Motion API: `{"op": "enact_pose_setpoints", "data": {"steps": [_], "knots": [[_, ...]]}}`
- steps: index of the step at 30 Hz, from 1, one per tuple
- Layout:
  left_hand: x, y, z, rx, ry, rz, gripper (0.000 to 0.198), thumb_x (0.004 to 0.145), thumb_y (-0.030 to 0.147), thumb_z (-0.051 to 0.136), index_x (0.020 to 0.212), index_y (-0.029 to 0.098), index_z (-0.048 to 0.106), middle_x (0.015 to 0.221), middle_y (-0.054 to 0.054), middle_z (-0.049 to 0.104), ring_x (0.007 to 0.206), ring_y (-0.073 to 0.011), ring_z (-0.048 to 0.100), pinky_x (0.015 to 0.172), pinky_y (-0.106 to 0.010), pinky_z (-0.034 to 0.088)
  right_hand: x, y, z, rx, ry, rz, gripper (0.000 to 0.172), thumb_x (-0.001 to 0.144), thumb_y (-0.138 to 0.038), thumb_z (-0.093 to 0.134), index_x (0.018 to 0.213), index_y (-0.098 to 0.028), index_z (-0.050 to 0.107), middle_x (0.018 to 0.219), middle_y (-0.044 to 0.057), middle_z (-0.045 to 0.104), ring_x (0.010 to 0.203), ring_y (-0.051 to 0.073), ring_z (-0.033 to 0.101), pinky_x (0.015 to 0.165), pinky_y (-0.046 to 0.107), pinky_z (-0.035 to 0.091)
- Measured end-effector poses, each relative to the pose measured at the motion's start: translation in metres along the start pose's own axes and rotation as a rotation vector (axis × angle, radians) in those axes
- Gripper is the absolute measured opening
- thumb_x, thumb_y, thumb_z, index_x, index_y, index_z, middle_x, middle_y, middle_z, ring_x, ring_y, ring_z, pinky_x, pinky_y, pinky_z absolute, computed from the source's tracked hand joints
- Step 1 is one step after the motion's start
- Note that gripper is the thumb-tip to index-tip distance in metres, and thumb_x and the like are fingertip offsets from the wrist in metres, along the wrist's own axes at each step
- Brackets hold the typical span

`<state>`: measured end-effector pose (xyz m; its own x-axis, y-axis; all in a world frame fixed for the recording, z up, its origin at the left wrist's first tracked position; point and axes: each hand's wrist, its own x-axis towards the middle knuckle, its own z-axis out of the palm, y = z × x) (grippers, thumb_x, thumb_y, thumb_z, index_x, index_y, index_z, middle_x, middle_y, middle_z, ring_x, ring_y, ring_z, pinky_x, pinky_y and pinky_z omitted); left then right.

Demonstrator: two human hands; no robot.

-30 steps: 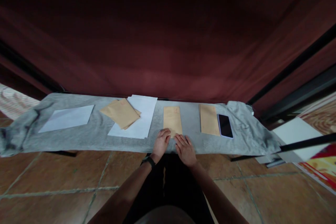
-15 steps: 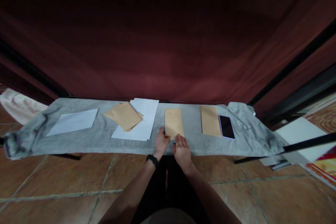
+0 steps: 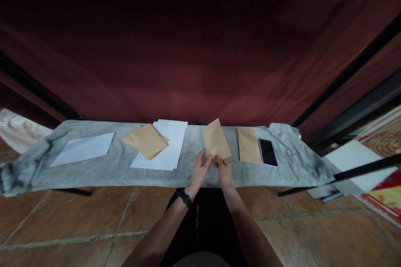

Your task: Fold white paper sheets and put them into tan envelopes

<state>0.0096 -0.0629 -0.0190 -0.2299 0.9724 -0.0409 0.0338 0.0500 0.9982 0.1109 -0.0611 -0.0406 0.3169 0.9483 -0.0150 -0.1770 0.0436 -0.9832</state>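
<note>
A brown paper envelope point(image 3: 216, 138) is tilted up off the grey cloth in front of me, its top leaning to the left. My right hand point(image 3: 224, 170) grips its lower edge, fingers partly behind the paper. At the lower left corner, my left hand point(image 3: 201, 168), below a black wristband, pinches the same envelope between thumb and fingers. To the right lies a small stack of brown envelopes point(image 3: 249, 146). On the left, more brown envelopes point(image 3: 147, 141) lie askew over white paper sheets point(image 3: 172, 152).
The grey cloth point(image 3: 119, 171) covers a long narrow table. A phone point(image 3: 268, 152) lies beside the right stack, and another white sheet point(image 3: 83, 149) at the far left. Dark red fabric point(image 3: 200, 91) hangs behind; black metal bars point(image 3: 347, 71) slant at both sides.
The envelope that lay flat on the cloth has been lifted and turned, now with a plain side showing. Both hands have moved slightly, the right one now gripping its lower edge.
</note>
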Motion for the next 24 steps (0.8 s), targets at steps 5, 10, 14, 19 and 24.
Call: {"op": "enact_pose_setpoints", "data": {"steps": [5,10,14,19,24], "knots": [[-0.003,-0.013,-0.004,-0.095,-0.135,-0.264,0.059,0.082,0.028,0.076,0.135,0.017,0.055,0.077,0.0,0.07,0.064,-0.015,0.069,0.061,-0.025,0.057,-0.014,0.009,0.008,0.198,-0.028,0.175,0.042,0.073,-0.063,0.071,0.074,-0.023,0.059,0.066,0.002,0.069,0.065,0.019,0.07,0.065,0.033,0.06],[0.002,-0.014,-0.013,0.03,-0.136,-0.334,0.058,0.082,0.015,0.069,0.137,0.015,0.051,0.06,0.006,0.063,0.044,-0.01,0.057,0.045,-0.019,0.047,-0.025,0.012,-0.005,0.191,-0.125,0.287,0.037,0.073,-0.058,0.071,0.071,-0.024,0.057,0.072,0.003,0.071,0.074,0.021,0.074,0.078,0.038,0.062],[0.007,-0.016,-0.022,0.1,-0.143,-0.364,0.063,0.084,0.009,0.061,0.144,0.014,0.043,0.054,0.009,0.058,0.04,-0.0095,0.051,0.043,-0.018,0.043,-0.031,0.008,-0.032,-0.03,-0.246,0.322,0.034,0.083,-0.052,0.064,0.078,-0.018,0.068,0.076,0.011,0.075,0.066,0.023,0.072,0.067,0.04,0.062],[0.003,-0.011,-0.025,0.309,-0.174,-0.31,0.065,0.086,0.009,0.057,0.148,0.015,0.04,0.06,0.006,0.062,0.046,-0.013,0.057,0.048,-0.021,0.044,-0.031,0.0,-0.056,-0.451,-0.287,-0.033,0.032,0.095,-0.041,0.057,0.113,-0.022,0.074,0.121,0.011,0.074,0.116,0.026,0.068,0.106,0.043,0.051],[-0.008,-0.006,-0.032,0.879,-0.16,-0.074,0.052,0.094,0.023,0.055,0.145,0.018,0.049,0.098,-0.009,0.076,0.088,-0.0233,0.073,0.081,-0.033,0.054,-0.034,0.008,-0.059,-1.077,-0.487,-0.592,0.046,0.104,-0.031,0.048,0.149,-0.025,0.052,0.155,0.008,0.053,0.147,0.022,0.044,0.125,0.046,0.027]]}}
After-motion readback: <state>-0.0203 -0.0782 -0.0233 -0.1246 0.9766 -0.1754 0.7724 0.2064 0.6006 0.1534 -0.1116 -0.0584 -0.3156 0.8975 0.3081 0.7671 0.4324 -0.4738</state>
